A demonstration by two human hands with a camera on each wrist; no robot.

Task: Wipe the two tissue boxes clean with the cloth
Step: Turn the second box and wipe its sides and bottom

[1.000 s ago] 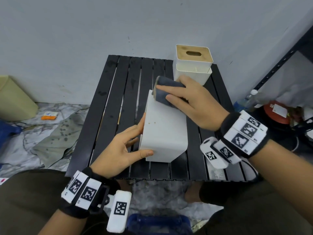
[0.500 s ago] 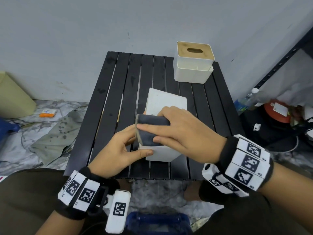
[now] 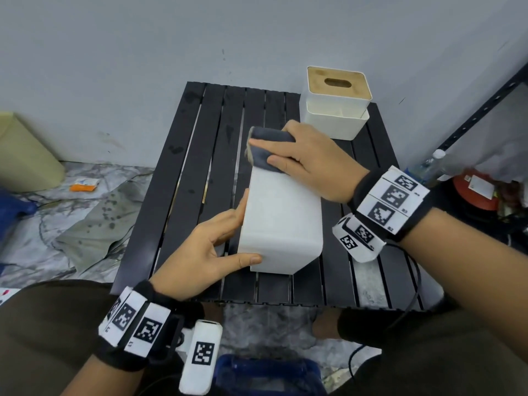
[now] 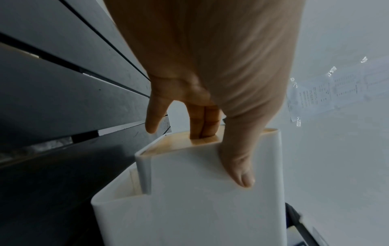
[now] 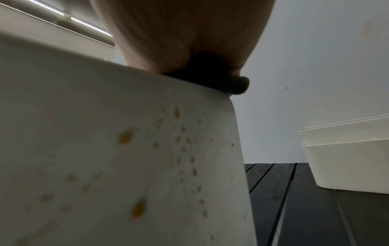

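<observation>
Cloth [image 3: 268, 151], dark grey and folded, lies pressed under the right hand [image 3: 308, 161] on the far end of the near box [image 3: 281, 221], at about 12 o'clock from the table's [image 3: 183, 195] middle. The fingers lie nearly straight over the cloth with the thumb along its near edge; whether they curl round it I cannot tell. In the right wrist view a rolled edge of cloth [image 5: 238, 85] sticks out past the palm at the box's corner, and the box side [image 5: 126, 149] below it carries yellowish spots and drips.

White and tipped on its side, the near box runs lengthways from 6 toward 12 o'clock. The left hand [image 3: 205, 252] steadies it at 7 o'clock: the thumb lies flat on the near end, the fingers against the left face. In the left wrist view two fingers [image 4: 203, 123] rest on the wooden lid [image 4: 185, 143], the thumb on the white wall [image 4: 189, 199], all fairly straight.

At 1 o'clock the far box [image 3: 337, 110] stands upright in the table's back corner, its wooden lid with a slot facing up, just beyond the right hand and apart from it.
</observation>
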